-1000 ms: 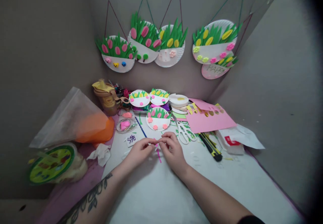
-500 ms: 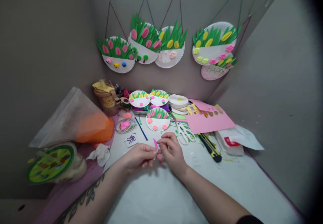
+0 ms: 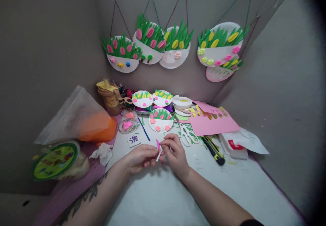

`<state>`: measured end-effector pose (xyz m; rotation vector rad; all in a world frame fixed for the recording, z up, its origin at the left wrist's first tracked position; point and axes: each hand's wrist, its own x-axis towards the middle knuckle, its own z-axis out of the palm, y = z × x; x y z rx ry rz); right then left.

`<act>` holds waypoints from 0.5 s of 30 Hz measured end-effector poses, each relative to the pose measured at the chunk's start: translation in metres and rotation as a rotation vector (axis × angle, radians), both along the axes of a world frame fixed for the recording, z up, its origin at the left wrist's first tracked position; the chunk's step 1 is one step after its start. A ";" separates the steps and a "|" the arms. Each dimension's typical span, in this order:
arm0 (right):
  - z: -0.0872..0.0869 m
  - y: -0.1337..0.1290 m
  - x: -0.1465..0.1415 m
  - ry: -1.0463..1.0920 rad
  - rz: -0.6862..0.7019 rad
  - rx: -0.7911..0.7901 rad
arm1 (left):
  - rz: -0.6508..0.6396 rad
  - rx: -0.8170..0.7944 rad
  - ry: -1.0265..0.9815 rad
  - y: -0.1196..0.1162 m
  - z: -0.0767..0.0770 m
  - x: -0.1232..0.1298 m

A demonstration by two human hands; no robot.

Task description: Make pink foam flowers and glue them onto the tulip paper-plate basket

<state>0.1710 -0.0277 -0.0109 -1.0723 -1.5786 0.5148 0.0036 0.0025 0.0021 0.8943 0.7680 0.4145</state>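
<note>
My left hand (image 3: 144, 156) pinches a small bright pink piece of paper (image 3: 158, 144) between thumb and fingers, above the white tabletop. A narrow white strip (image 3: 159, 155) slants down from the pink piece, with its upper end hidden at the fingertips. My right hand (image 3: 175, 153) is closed, its thumb and fingertips pressed together right beside the pink piece. Whether those fingertips grip an edge is too small to make out. Just beyond the hands lies a decorated paper plate (image 3: 161, 121) with pink tulips and flowers.
White-handled scissors (image 3: 187, 136), a black and yellow utility knife (image 3: 214, 151) and pink paper (image 3: 211, 122) lie to the right. On the left are a blue pencil (image 3: 144, 129), a label card (image 3: 133, 140), a crumpled tissue (image 3: 103, 153) and a lidded tub (image 3: 57, 161). Decorated plates (image 3: 150, 46) hang behind.
The white strip now shows more plainly, standing out from the pink piece between my hands. My hands stay nearly in place; the whole view has shifted slightly.
</note>
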 end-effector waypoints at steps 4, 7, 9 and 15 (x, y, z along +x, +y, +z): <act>0.001 -0.001 -0.001 -0.021 0.008 0.023 | -0.018 -0.010 0.019 -0.001 0.004 0.001; 0.000 0.000 -0.001 -0.052 -0.003 0.049 | -0.023 -0.008 0.033 -0.002 0.006 0.002; -0.001 0.000 -0.001 -0.067 -0.006 0.052 | -0.027 0.000 0.037 -0.002 0.007 0.002; -0.002 0.001 -0.002 -0.101 -0.011 0.084 | -0.005 -0.015 -0.001 -0.002 0.006 0.002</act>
